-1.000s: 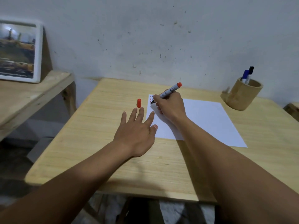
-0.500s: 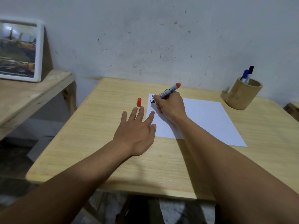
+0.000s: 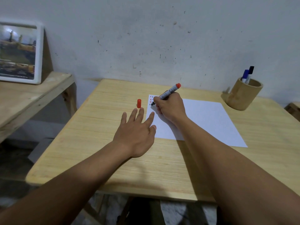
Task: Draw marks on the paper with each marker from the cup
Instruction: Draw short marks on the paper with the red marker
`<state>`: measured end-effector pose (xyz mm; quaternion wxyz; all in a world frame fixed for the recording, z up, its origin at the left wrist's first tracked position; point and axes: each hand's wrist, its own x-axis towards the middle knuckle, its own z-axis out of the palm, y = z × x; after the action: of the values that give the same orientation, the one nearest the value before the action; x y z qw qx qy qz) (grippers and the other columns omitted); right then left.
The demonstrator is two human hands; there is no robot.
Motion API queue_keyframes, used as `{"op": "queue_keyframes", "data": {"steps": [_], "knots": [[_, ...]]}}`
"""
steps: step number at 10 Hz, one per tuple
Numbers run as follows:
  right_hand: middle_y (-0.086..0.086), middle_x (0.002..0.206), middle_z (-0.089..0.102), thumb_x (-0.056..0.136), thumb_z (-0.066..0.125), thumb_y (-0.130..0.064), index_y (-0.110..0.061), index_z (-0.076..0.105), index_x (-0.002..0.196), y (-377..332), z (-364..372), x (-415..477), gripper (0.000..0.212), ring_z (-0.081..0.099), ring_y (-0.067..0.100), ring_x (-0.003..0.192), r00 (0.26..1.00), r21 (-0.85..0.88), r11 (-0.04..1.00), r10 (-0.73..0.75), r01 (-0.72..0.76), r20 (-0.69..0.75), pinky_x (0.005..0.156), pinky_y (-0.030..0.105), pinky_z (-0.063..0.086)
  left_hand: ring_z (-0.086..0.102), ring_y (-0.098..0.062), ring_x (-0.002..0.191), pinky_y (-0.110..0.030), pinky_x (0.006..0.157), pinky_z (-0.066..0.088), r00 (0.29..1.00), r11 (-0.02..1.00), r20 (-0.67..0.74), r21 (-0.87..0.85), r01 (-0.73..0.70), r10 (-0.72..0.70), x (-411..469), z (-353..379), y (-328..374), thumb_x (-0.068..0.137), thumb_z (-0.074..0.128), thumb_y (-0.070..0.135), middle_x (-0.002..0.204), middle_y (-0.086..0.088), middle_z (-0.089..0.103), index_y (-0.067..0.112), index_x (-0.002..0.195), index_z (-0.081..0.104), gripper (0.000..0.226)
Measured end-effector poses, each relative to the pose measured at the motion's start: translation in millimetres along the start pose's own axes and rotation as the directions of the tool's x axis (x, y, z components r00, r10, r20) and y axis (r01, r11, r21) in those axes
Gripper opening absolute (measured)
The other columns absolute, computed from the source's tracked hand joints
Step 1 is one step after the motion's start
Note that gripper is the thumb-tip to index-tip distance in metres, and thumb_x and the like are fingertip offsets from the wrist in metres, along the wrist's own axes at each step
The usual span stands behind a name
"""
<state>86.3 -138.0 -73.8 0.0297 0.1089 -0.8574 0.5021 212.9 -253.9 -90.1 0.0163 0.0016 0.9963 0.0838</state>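
Note:
A white sheet of paper (image 3: pixel 206 117) lies on the wooden table (image 3: pixel 100 137). My right hand (image 3: pixel 170 108) grips a red marker (image 3: pixel 168 93), its tip touching the paper's far left corner beside small red and blue marks (image 3: pixel 151 100). The marker's red cap (image 3: pixel 139 103) stands upright on the table just left of the paper. My left hand (image 3: pixel 136 130) lies flat with fingers spread, index finger and thumb resting on the paper's left edge. A bamboo cup (image 3: pixel 243 95) at the back right holds a blue marker (image 3: pixel 245 75) and a black marker (image 3: pixel 250 70).
A grey, scuffed wall (image 3: pixel 162 38) runs behind the table. To the left stands a lower wooden bench (image 3: pixel 32 98) with a white-framed picture (image 3: pixel 17 52) leaning on the wall. Another wooden edge (image 3: pixel 293 109) shows at far right.
The right hand has kept the marker tip at the paper's far left corner with only tiny shifts. My left hand has stayed flat in place.

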Motion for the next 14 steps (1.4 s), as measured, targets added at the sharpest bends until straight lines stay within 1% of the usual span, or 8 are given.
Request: {"op": "queue_keyframes", "data": {"steps": [4,6,9,10,11,12,13,14], "knots": [[-0.005,0.059,0.066,0.089,0.068,-0.023,-0.017,0.062,0.059,2,1,2,0.030,0.060,0.008,0.055,1.000,0.035,0.999,0.008,-0.007,-0.020,0.055,0.026,0.046,-0.010,-0.027,0.154,-0.053,0.122,-0.005,1.000,1.000,-0.005,0.011,-0.004,0.004,1,0,-1,0.103,0.011,0.044,0.168,-0.010,-0.005,0.030,0.159,-0.001,0.059],[0.005,0.067,0.074,0.087,0.065,-0.026,-0.001,0.074,0.077,3,-1,5,0.028,0.066,0.013,0.061,0.997,0.114,0.992,0.062,-0.056,-0.053,0.072,0.041,0.061,-0.010,-0.027,0.154,-0.053,0.122,-0.005,1.000,1.000,0.001,0.006,-0.001,0.001,2,1,-1,0.103,0.012,0.044,0.168,-0.009,-0.005,0.030,0.159,-0.002,0.059],[0.004,0.076,0.076,0.090,0.068,-0.026,-0.003,0.074,0.086,0,-1,7,0.025,0.064,0.010,0.055,0.997,0.174,0.983,0.071,-0.064,-0.035,0.063,0.034,0.057,-0.009,-0.025,0.155,-0.052,0.122,-0.004,1.000,1.000,-0.004,-0.023,0.009,-0.009,4,0,-1,0.103,0.014,0.045,0.169,-0.008,-0.003,0.032,0.159,0.002,0.059],[0.005,0.079,0.077,0.087,0.072,-0.031,-0.009,0.074,0.084,-2,-2,6,0.022,0.066,0.014,0.064,0.998,0.195,0.980,0.040,-0.033,-0.037,0.068,0.040,0.059,-0.004,-0.025,0.155,-0.052,0.123,-0.001,1.000,0.999,-0.018,-0.045,0.024,-0.024,5,0,-1,0.102,0.018,0.046,0.169,-0.008,0.003,0.033,0.159,0.008,0.059],[-0.002,0.074,0.071,0.085,0.076,-0.027,-0.020,0.069,0.075,-5,-5,5,0.014,0.064,0.016,0.068,0.999,0.251,0.968,0.019,-0.009,-0.037,0.072,0.040,0.057,0.017,-0.023,0.152,-0.051,0.122,0.011,0.993,0.987,-0.110,-0.156,0.029,-0.046,6,-3,-1,0.099,0.032,0.044,0.163,-0.004,0.027,0.030,0.155,0.027,0.058],[-0.003,0.075,0.069,0.087,0.072,-0.025,-0.019,0.070,0.075,-9,-12,2,0.014,0.062,0.016,0.068,0.998,0.303,0.953,0.043,-0.029,-0.040,0.065,0.036,0.053,0.050,-0.023,0.127,-0.046,0.107,0.036,0.947,0.946,-0.291,-0.321,0.040,-0.139,9,-11,3,0.094,0.047,0.035,0.135,0.002,0.059,0.025,0.134,0.050,0.042],[0.003,0.080,0.070,0.093,0.062,-0.024,-0.014,0.072,0.078,-13,-21,-3,0.020,0.060,0.016,0.066,0.996,0.375,0.924,0.084,-0.068,-0.026,0.058,0.030,0.050,0.055,-0.027,0.107,-0.044,0.086,0.047,0.848,0.896,-0.430,-0.432,0.109,-0.310,20,-21,6,0.090,0.056,0.026,0.114,-0.002,0.059,0.021,0.115,0.050,0.026],[0.004,0.078,0.069,0.092,0.060,-0.021,-0.014,0.070,0.076,-19,-34,-6,0.021,0.058,0.016,0.063,0.996,0.417,0.906,0.087,-0.069,-0.024,0.058,0.031,0.049,0.054,-0.029,0.107,-0.042,0.081,0.047,0.805,0.866,-0.431,-0.463,0.190,-0.407,38,-28,0,0.092,0.060,0.027,0.117,-0.007,0.056,0.022,0.124,0.048,0.034]]}}
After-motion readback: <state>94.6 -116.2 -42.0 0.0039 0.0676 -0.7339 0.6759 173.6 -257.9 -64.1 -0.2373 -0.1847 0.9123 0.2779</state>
